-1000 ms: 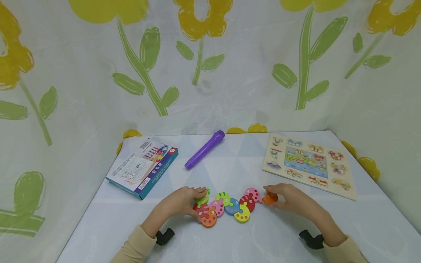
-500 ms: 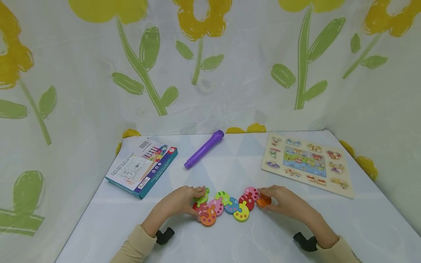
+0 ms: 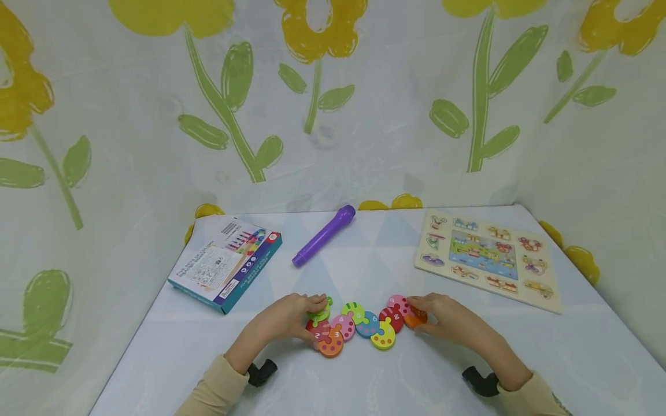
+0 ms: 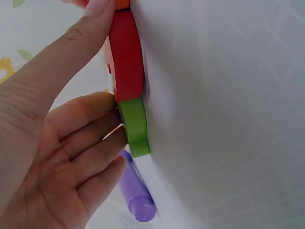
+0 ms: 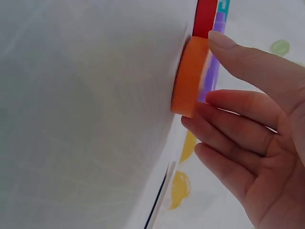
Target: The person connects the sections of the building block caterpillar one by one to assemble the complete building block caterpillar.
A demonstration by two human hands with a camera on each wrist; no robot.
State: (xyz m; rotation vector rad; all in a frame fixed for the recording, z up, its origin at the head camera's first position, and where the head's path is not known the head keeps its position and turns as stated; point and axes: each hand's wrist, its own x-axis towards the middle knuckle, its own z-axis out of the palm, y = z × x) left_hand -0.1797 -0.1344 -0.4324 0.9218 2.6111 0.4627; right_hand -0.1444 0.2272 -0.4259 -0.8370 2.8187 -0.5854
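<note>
A caterpillar puzzle of joined, numbered pieces (image 3: 367,325) lies in a zigzag on the table. My left hand (image 3: 283,318) holds its left end, fingers at the green piece (image 4: 134,125) and thumb by the red piece (image 4: 127,57). At the opposite end, my right hand (image 3: 450,316) grips an orange piece (image 5: 189,78) between thumb and fingers. That piece lies against the pink piece (image 3: 398,304) marked 9; whether they interlock is hidden by the fingers. In the right wrist view, the orange piece rests low at the tabletop.
Behind the puzzle lies a purple tube-shaped toy (image 3: 324,236). A flat box (image 3: 226,264) is at the back left, and a wooden picture puzzle board (image 3: 489,260) at the back right. A flower-printed cloth (image 3: 364,133) hangs beyond the table's far edge.
My right hand has moved left with the orange piece, bringing it from a small gap right up to the pink piece. The left hand stays at the green and red end.
</note>
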